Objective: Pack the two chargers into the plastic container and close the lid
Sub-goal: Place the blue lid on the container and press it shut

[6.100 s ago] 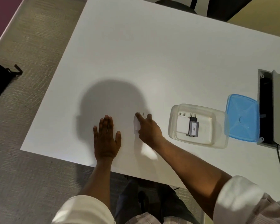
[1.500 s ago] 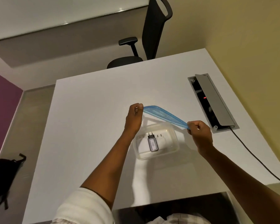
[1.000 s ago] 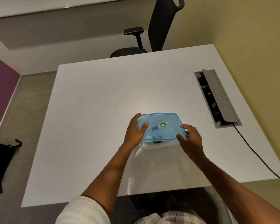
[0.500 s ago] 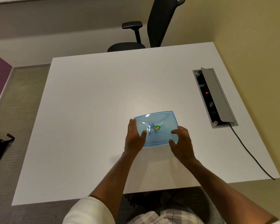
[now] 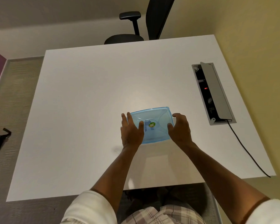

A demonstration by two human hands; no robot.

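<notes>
The blue lid lies on top of the plastic container, which sits on the white worktop just in front of the person, well clear of the open cable hatch to the right. The left hand lies spread along the lid's left edge with its thumb pressing on the top, and the right hand cups the right edge, fingers half curled and thumb on the lid — neither grips anything, both bear down, most likely to seat the rim all the way round. A dark shape shows dimly through the lid beside the green sticker; it is probably one of the chargers, though the second cannot be made out. Compared with half a second ago, the hands have shifted from the near corners out to the two sides, and the lid looks flatter. A second and a half ago it was held in the air above the open container, so closing appears nearly done — whether every edge has snapped shut cannot be told.
</notes>
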